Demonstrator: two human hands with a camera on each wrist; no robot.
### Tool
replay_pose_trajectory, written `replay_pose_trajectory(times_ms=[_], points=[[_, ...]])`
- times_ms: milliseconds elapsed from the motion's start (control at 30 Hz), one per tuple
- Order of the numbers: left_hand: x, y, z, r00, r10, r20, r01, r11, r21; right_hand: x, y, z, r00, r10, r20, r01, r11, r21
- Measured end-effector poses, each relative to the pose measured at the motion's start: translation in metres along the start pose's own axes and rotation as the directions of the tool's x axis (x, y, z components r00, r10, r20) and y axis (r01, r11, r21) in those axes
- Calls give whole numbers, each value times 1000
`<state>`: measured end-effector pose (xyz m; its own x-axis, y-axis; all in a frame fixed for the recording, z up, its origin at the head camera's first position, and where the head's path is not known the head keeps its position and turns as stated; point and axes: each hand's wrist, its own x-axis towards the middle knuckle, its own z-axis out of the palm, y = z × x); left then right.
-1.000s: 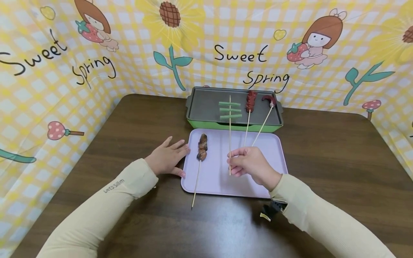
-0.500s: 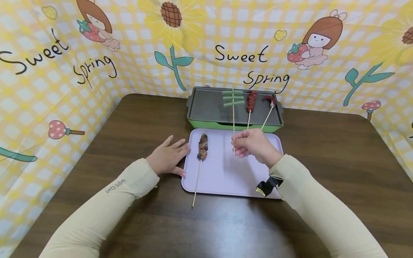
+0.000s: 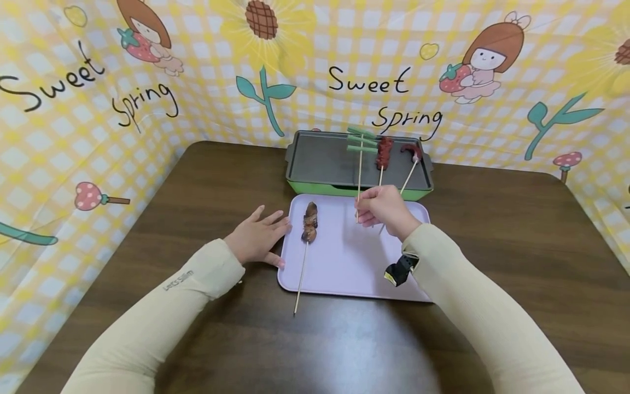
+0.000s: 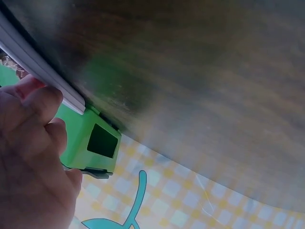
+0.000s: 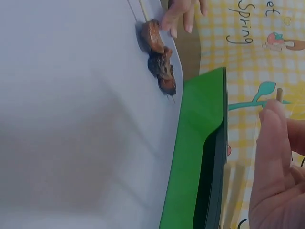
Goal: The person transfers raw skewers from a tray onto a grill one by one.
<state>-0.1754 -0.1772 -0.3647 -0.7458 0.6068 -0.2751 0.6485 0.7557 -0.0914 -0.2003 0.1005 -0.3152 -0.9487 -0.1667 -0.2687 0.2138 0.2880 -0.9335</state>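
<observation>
My right hand (image 3: pixel 386 209) pinches the lower stick of a skewer (image 3: pixel 360 172) threaded crosswise with green stick-shaped pieces, which overlap the grill's dark plate (image 3: pixel 320 158) in the head view. Fingers spread, my left hand (image 3: pixel 256 238) rests at the left rim of a lavender tray (image 3: pixel 344 276). On that tray's left side lies a skewer of browned, glossy chunks (image 3: pixel 310 223), its stick passing over the near edge. The right wrist view shows these chunks (image 5: pixel 159 57) close up, and the held stick's end (image 5: pixel 279 94) poking out past my thumb.
Right of the held skewer, a red skewer (image 3: pixel 384 153) and a curled dark-red one (image 3: pixel 412 152) lie on the plate, their sticks reaching over the front. The grill's green body (image 3: pixel 310 187) stands directly behind the tray. A checked cloth (image 3: pixel 206 104) hangs behind the brown table (image 3: pixel 162 191).
My right hand has carried the green skewer away from me and slightly right, farther over the grill plate. My left hand has stayed at the tray's rim.
</observation>
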Motion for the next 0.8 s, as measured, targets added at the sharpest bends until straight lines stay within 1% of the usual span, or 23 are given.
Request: replay_pose_trajectory(times_ms=[100,267,433,533,667,800], points=[[-1,0,3,1000,-2,8,2,1000,-11,4,-1,0,1000,-5,-16,4,998,-59],[-2,0,7,1000,-6,14,7,1000,-29,7,0,2,1000,-15,-13,13,989,-146],[-3,1,10,1000,-9,22,10,999,-46,9,3,6,1000,13,-2,-13,987,-161],[-2,0,10,1000,-7,16,8,999,-34,10,4,7,1000,-1,-16,-2,987,-163],[1,-1,8,1000,-1,8,1,1000,-26,13,2,5,999,-16,-50,8,985,-173],[3,-1,3,1000,-7,20,7,1000,-27,14,-2,4,998,-3,-65,-8,986,-169]])
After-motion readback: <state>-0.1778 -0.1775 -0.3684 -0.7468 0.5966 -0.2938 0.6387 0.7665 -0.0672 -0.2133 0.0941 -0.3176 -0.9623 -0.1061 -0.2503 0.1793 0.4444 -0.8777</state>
